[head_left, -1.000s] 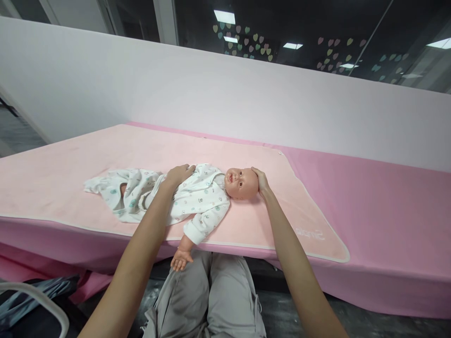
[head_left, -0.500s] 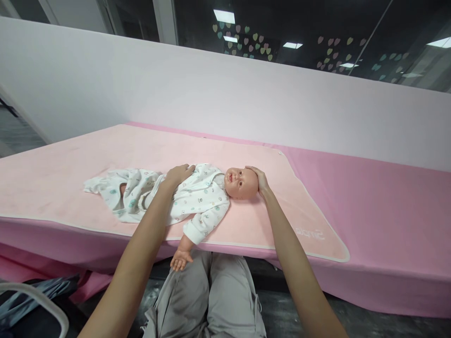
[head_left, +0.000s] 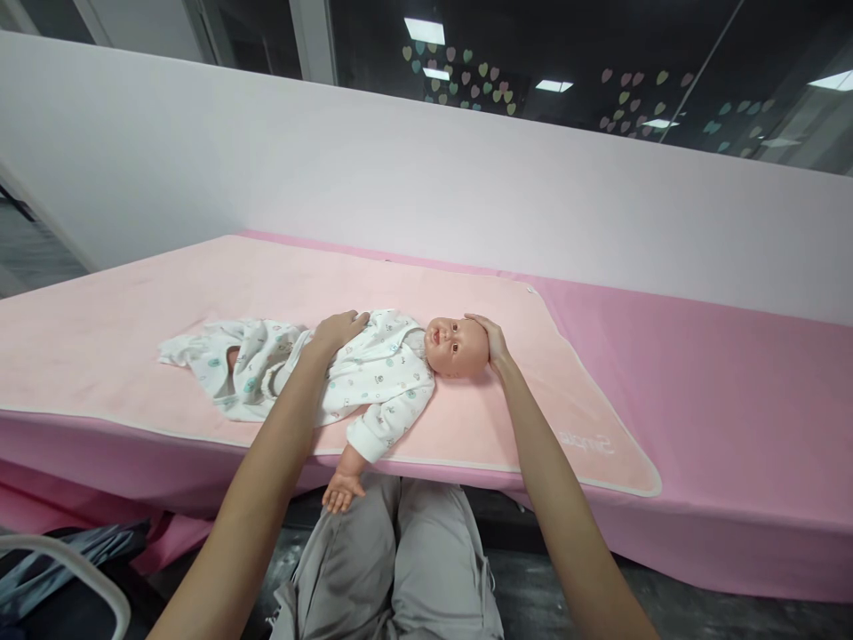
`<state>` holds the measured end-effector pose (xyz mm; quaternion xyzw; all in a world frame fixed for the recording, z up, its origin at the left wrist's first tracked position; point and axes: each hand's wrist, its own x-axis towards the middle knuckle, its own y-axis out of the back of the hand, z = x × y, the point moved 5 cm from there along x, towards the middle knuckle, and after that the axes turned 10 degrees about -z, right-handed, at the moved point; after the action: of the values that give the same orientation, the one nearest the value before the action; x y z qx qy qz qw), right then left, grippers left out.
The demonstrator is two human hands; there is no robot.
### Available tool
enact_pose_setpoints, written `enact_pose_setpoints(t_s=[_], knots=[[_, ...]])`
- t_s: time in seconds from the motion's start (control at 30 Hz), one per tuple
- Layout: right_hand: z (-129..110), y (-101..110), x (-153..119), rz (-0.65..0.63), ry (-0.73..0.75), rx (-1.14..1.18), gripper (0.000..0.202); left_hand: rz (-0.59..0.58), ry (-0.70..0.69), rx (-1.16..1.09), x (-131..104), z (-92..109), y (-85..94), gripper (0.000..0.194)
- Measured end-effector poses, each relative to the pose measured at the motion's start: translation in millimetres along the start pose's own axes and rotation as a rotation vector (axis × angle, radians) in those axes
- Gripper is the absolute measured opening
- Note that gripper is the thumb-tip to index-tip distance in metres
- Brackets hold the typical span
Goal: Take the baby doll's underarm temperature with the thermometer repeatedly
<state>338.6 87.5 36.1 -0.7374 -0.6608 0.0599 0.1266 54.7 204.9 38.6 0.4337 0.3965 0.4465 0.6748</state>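
Now the right hand [head_left: 490, 341] reaches slightly further over the head [head_left: 455, 348], grip spread, seemingly steadying the doll [head_left: 381, 380]; the left hand [head_left: 337, 332] lies atop it, grip unclear.

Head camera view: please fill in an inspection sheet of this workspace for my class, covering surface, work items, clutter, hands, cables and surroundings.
Surface: peach mat with a pale edge, lying over a pink cover.
Work items: doll lying face up on the mat, in a white patterned outfit; one forearm reaches past the near edge, above the person's grey trousers.
Clutter: dark cloth and pale curved bar at lower left.
Hands: left hand rests on the doll's clothed body; right hand cups the top of its head.
Cables: nothing seen.
Surroundings: white partition behind the mat; dark glass above it, with heart shapes.
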Motion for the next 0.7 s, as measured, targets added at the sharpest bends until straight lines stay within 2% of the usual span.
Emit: enact_pose_setpoints(t_s=[0.17, 0.3, 0.53, 0.7], knots=[[-0.8, -1.9, -2.5, 0.002, -0.03, 0.001, 0.024, -0.005, 0.01, -0.002, -1.0, 0.3, 0.6, 0.054], [3.7, -4.7, -4.5, -0.066, -0.113, 0.048, 0.028, 0.001, 0.004, 0.009, -0.9, 0.2, 0.7, 0.055], [0.2, -2.2, -3.7, -0.018, -0.039, 0.038, 0.025, 0.008, -0.003, 0.01, 0.6, -0.6, 0.0, 0.055], [6.0, -4.7, -3.9, -0.052, -0.156, 0.103, 0.026, 0.006, -0.005, 0.006, 0.2, -0.4, 0.2, 0.055]])
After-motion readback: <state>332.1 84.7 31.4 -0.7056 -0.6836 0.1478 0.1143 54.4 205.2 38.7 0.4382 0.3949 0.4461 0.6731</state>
